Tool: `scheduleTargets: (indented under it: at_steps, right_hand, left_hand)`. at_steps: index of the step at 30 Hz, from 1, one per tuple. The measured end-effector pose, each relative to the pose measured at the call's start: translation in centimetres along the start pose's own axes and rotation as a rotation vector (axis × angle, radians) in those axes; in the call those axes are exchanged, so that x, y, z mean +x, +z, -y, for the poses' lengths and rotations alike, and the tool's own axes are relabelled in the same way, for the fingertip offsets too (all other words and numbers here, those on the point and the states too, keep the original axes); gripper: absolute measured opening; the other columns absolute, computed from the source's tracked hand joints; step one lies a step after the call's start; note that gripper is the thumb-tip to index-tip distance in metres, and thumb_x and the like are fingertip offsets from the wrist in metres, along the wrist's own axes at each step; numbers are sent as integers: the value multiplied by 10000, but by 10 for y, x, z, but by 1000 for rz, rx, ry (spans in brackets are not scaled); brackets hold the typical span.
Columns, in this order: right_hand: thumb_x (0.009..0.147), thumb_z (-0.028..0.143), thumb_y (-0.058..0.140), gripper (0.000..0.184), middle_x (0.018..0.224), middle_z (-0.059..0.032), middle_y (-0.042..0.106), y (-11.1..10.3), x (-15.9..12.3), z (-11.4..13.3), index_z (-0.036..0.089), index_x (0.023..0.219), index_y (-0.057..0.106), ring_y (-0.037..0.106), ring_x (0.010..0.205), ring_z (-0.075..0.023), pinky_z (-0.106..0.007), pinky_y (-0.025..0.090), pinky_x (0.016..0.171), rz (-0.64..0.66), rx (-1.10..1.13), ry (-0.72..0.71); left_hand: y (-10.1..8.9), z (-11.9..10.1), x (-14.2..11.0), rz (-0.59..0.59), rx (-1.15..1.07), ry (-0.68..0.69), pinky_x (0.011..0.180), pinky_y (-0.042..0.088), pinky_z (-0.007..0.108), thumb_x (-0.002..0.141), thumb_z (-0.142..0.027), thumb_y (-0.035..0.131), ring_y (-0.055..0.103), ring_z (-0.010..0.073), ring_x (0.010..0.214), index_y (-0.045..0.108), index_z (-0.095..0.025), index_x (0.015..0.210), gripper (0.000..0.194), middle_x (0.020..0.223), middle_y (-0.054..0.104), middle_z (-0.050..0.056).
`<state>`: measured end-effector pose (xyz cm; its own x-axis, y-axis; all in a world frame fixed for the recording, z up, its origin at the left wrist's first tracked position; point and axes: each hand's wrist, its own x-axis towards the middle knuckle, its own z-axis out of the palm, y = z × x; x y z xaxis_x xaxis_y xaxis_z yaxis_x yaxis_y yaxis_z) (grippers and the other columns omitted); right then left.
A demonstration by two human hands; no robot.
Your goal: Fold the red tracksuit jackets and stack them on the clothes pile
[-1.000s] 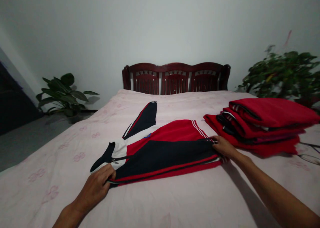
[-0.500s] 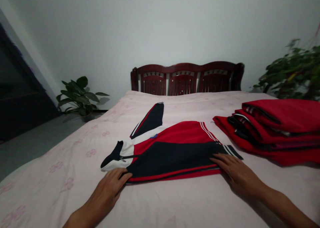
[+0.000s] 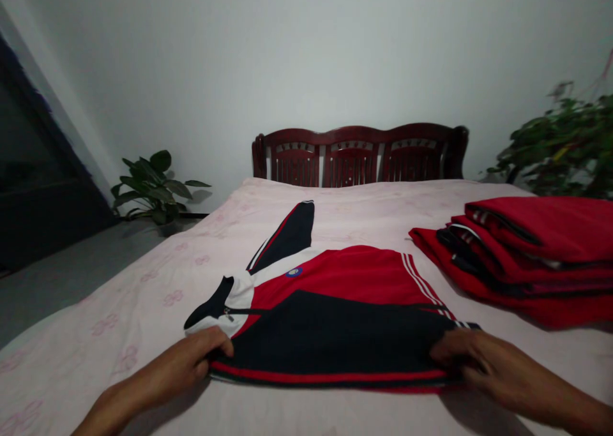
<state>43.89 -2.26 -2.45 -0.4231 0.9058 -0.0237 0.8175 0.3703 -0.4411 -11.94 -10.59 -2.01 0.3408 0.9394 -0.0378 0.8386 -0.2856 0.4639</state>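
Op log, head cam. I have both hands on the track jacket point(image 3: 330, 337), which lies flat on the bed point(image 3: 119, 366), near the foot-side edge and L of centre. Jacket is red, navy and white. Its zip point(image 3: 242, 310) and collar point(image 3: 220, 302) are at the L end, and its blue badge point(image 3: 294, 272) is on the red panel. One navy sleeve point(image 3: 287, 232) points twd the head of the bed, and white stripes run along the R side.

L hand point(image 3: 196, 356): fingers clenched on the jacket's near edge, just below the collar. R hand point(image 3: 483, 362): fingers curled down and grasping the jacket's near R corner, w/ fabric bunched under them.

Stack of folded red clothes point(image 3: 522, 257) sits on the bed, just R of the jacket and not touching my R hand. Dark wood headboard point(image 3: 359, 158) stands at the far end of the bed. Potted plants flank the bed: one point(image 3: 156, 190) on the floor L, one point(image 3: 560, 149) R.
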Motion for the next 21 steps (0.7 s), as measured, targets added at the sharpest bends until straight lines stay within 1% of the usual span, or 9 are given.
scheduleTargets:
  at_steps: [2, 4, 7, 9, 11, 14, 17, 19, 21]
  right_hand:
    - [851, 412, 529, 390, 1204, -81, 720, -8, 24, 30, 295, 1155, 743, 648, 1122, -313, -456, 509, 1004, -49, 48, -5]
    - [918, 506, 484, 499, 1381, -78, 629, -3, 55, 60, 277, 1330, 649, 556, 1282, -315, -493, 402, 1126, -112, -38, -122]
    - [957, 524, 448, 575, 1533, -86, 480, 27, 93, 81, 256, 1458, 529, 411, 1426, -317, -525, 306, 1186, 5, -162, -253]
    - [959, 514, 452, 597, 1562, -102, 434, 46, 103, 72, 242, 1489, 488, 383, 1447, -316, -527, 304, 1186, 77, -218, -262]
    - [952, 488, 464, 580, 1550, -117, 449, 53, 100, 49, 228, 1468, 514, 396, 1439, -316, -526, 303, 1186, 55, -272, -189]
    - [935, 482, 448, 559, 1496, -172, 505, 41, 80, 6, 194, 1396, 578, 437, 1400, -379, -599, 356, 1122, -142, -392, 114]
    - [929, 582, 362, 671, 1341, -252, 607, 25, 60, -23, 135, 1395, 548, 588, 1222, -442, -628, 498, 918, -241, -359, 477]
    - [911, 633, 339, 744, 1218, -262, 665, 23, 53, -31, 112, 1412, 514, 659, 1094, -435, -595, 533, 839, -246, -294, 570]
    - [887, 653, 359, 784, 1197, -261, 671, 24, 50, -35, 106, 1434, 483, 682, 1045, -422, -570, 538, 835, -257, -263, 581]
  left_hand:
    - [-5, -19, 28, 5, -70, 8, 988, 502, 309, 770, -65, 421, 641, 177, 1108, 672, -303, 1097, 476, 1175, 703, -17]
    - [4, -38, 66, -71, -74, 35, 1082, 452, 349, 901, -207, 442, 609, 192, 1201, 661, -282, 1177, 360, 1277, 681, 17]
    - [30, -49, 121, -158, 41, -8, 1202, 310, 443, 955, -370, 462, 445, 246, 1414, 589, -234, 1354, 441, 1492, 545, 76]
    - [42, -40, 145, -119, 90, -73, 1205, 296, 466, 963, -413, 450, 405, 268, 1447, 587, -211, 1372, 476, 1520, 515, 87]
    - [41, -24, 156, -67, 82, -101, 1174, 351, 420, 983, -444, 395, 480, 251, 1396, 637, -215, 1317, 472, 1457, 585, 72]
    - [26, -3, 165, -96, 84, -111, 1088, 433, 348, 1015, -463, 268, 610, 224, 1248, 701, -210, 1206, 537, 1318, 690, 65]
    - [20, 5, 178, -147, 130, -124, 1085, 414, 347, 1023, -427, 235, 614, 229, 1221, 697, -195, 1213, 551, 1296, 696, 82]
    - [27, 6, 191, -162, 162, -148, 1124, 364, 362, 1022, -397, 236, 575, 234, 1268, 657, -190, 1288, 540, 1348, 661, 94]
    - [39, 8, 202, -176, 203, -210, 1152, 318, 431, 1017, -403, 250, 504, 273, 1348, 590, -185, 1378, 542, 1442, 585, 121]
